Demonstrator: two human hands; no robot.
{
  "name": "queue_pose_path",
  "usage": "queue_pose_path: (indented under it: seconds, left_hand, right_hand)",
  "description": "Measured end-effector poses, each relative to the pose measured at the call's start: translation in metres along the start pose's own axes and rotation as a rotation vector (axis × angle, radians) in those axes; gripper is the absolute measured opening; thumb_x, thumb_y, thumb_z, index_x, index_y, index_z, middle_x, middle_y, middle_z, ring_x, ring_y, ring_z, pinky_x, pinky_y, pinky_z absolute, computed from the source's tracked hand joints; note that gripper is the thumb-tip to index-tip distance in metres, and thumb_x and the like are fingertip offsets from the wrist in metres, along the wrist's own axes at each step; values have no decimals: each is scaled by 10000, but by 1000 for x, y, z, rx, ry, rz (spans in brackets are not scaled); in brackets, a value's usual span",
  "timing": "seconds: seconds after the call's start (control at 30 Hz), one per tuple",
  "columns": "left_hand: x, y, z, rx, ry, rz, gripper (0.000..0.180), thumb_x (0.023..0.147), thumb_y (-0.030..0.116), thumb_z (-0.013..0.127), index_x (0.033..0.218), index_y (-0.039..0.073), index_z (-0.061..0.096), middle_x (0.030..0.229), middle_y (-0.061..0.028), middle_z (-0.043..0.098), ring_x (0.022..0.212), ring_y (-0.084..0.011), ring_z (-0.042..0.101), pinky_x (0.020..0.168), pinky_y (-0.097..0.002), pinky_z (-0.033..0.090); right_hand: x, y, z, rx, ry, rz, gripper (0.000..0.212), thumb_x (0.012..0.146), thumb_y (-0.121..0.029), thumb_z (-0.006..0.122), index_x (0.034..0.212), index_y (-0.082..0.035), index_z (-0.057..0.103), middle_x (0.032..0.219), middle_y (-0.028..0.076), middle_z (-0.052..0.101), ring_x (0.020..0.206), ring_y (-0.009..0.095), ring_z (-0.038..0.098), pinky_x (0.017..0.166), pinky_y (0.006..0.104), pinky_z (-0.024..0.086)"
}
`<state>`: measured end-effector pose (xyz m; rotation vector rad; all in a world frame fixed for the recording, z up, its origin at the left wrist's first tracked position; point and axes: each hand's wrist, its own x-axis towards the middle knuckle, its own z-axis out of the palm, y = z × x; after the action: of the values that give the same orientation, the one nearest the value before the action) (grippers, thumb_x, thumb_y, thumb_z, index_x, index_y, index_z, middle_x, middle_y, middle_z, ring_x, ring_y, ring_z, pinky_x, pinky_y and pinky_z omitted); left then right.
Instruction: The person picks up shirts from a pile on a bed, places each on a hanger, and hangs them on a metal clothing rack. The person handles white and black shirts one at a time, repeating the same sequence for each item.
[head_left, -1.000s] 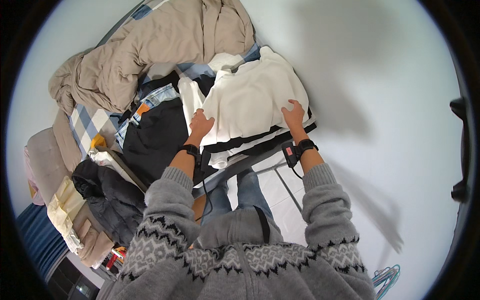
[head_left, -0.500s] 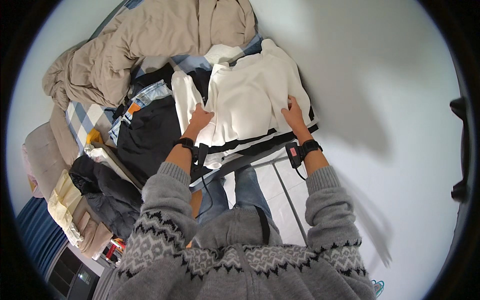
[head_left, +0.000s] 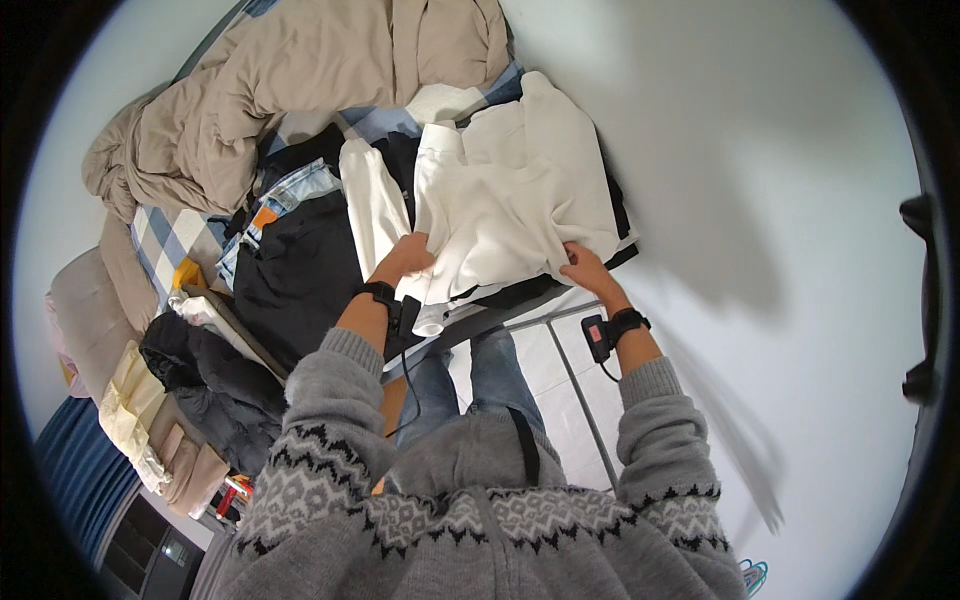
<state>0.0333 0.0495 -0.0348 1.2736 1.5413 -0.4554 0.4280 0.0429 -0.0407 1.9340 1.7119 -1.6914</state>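
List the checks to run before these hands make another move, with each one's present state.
1. Left hand at the white top: ok, by its lower left.
2. Right hand holding the top: ok, pinching its near edge.
3. Left grip secure: cannot tell, the fingers are mostly hidden.
4. Top smooth: not ok, creased between the hands.
5. Duvet clear of the top: ok, checked sheet shows between them.

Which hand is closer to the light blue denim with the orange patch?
Left. The left hand is right of the denim, across black clothing; the right hand is farther right, at the lower edge of the white top.
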Motion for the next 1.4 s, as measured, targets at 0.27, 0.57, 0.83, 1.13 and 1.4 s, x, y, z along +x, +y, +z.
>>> queue_pose_path:
  seconds: [0.27,0.57,0.83,1.13,1.4]
  left_hand:
    - [-5,10,-22,41,-464,-125,232,705,80,680,876,-73,642,618,-128,595,559,-245,592,493,-382,456]
    - [65,6,3,-404,445,-114,788,797,265,753,1415,-45,375,1177,-235,653,1075,-340,666,916,-391,535]
    - [45,17,-6,-743,153,3,779,799,-128,467,1535,72,309,1234,-186,629,1059,-259,620,881,-368,511]
    - [-13,10,-48,-884,-9,268,676,822,-19,549,1482,-6,404,1311,-175,593,1103,-265,587,938,-315,464]
    - [-84,20,-88,-663,141,247,451,927,390,654,1122,-17,674,1004,-105,696,910,-209,657,797,-341,524]
  right_hand:
    - [38,-87,-42,-200,307,-99,360,818,-229,727,1111,-33,651,1112,188,679,1065,386,635,918,483,509]
    - [89,-80,-11,8,427,-92,699,797,-253,777,1385,-67,447,1239,220,530,1192,425,533,1011,507,463]
    - [83,-62,-5,-42,478,-127,473,746,-209,772,1178,-83,630,1208,216,514,1140,410,488,1005,469,459]
    - [22,-116,-25,271,490,-286,434,741,-107,667,1160,-101,556,929,163,627,854,339,628,839,392,503]
    - [-83,-184,-42,29,262,-448,481,817,-104,619,1296,-128,592,983,177,692,852,304,646,824,360,503]
